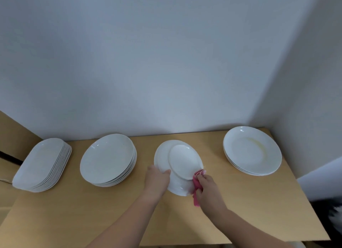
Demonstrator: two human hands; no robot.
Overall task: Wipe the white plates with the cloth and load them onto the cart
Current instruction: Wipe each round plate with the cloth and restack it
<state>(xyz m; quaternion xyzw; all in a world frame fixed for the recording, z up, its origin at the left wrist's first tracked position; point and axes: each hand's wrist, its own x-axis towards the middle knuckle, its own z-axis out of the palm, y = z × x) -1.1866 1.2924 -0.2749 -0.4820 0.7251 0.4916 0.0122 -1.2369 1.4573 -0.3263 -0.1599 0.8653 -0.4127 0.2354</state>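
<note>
Head view: my left hand [157, 179] grips the white plate [182, 161] at its left rim, with the thumb on the face turned toward me and the fingers curled behind the edge. The plate is held tilted above the wooden table [240, 201], between two stacks, and its foot ring faces the camera. My right hand [207, 190] is closed around a bunched pink cloth [197, 185], which touches the plate's lower right rim. At the far left of the table rests a stack of oval plates [42, 164]. Beside it stands a stack of round plates [108, 159]. At the right stands a shorter stack of rimmed plates [252, 151], whose top plate bears a faint yellowish mark. A white wall [166, 63] rises behind the table.
</note>
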